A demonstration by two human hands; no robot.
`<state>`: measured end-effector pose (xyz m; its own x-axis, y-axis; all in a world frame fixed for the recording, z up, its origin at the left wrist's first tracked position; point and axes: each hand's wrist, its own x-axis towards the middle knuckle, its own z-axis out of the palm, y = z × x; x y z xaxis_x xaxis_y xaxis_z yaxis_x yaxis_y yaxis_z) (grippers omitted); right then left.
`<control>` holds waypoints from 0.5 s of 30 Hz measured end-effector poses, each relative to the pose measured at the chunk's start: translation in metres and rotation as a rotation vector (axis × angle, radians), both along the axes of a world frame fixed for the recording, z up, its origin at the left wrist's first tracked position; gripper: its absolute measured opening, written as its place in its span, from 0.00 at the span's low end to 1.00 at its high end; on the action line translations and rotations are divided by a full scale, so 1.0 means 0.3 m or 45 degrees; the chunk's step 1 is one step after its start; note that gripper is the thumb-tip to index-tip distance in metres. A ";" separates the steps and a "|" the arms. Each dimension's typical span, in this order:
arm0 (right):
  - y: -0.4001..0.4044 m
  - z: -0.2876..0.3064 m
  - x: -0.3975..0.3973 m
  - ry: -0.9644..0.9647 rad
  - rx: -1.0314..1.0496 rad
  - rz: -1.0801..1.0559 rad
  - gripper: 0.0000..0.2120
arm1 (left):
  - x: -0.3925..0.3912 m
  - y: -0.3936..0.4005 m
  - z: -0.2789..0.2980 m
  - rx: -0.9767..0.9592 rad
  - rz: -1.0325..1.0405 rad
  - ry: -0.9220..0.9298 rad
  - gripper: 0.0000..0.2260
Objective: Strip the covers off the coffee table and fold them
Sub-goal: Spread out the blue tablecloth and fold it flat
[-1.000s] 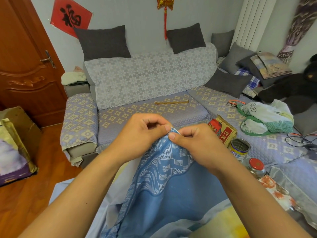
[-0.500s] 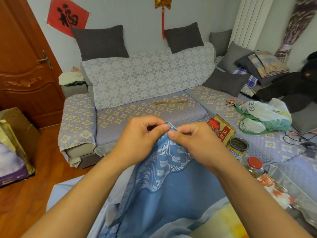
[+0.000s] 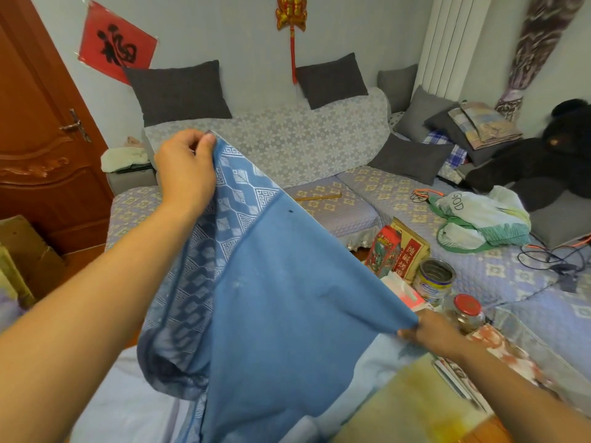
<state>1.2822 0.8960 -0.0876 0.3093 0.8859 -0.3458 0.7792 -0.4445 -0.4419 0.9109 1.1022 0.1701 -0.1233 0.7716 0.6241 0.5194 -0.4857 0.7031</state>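
Head view looks down on a blue woven cloth cover with a white geometric border [image 3: 281,282], lifted off the coffee table and stretched between two hands. The left hand [image 3: 187,167] pinches one corner high and far to the left, thumb and fingers closed on the hem. The right hand [image 3: 431,330] grips the opposite edge low and near on the right, fingers curled round the fabric, just beside a red-lidded glass jar [image 3: 465,311] and an open metal tin [image 3: 436,278]. To fold well, I judge both grips should keep even tension so the edge runs straight, then bring corner to corner, keeping the hanging slack clear of the jar and tin.
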 end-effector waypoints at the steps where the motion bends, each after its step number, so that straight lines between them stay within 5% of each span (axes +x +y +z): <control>1: -0.017 -0.021 0.015 -0.049 0.001 -0.022 0.20 | -0.002 0.033 0.000 -0.018 0.022 -0.001 0.12; 5: -0.073 -0.056 0.110 -0.123 -0.009 -0.078 0.19 | 0.013 0.120 0.004 -0.067 0.106 0.018 0.13; 9: -0.073 -0.004 0.169 -0.255 0.266 -0.274 0.18 | 0.065 0.176 0.049 -0.087 0.141 -0.064 0.12; 15: -0.026 0.033 0.313 -0.282 0.052 -0.326 0.10 | 0.211 0.224 0.106 -0.114 0.042 -0.053 0.10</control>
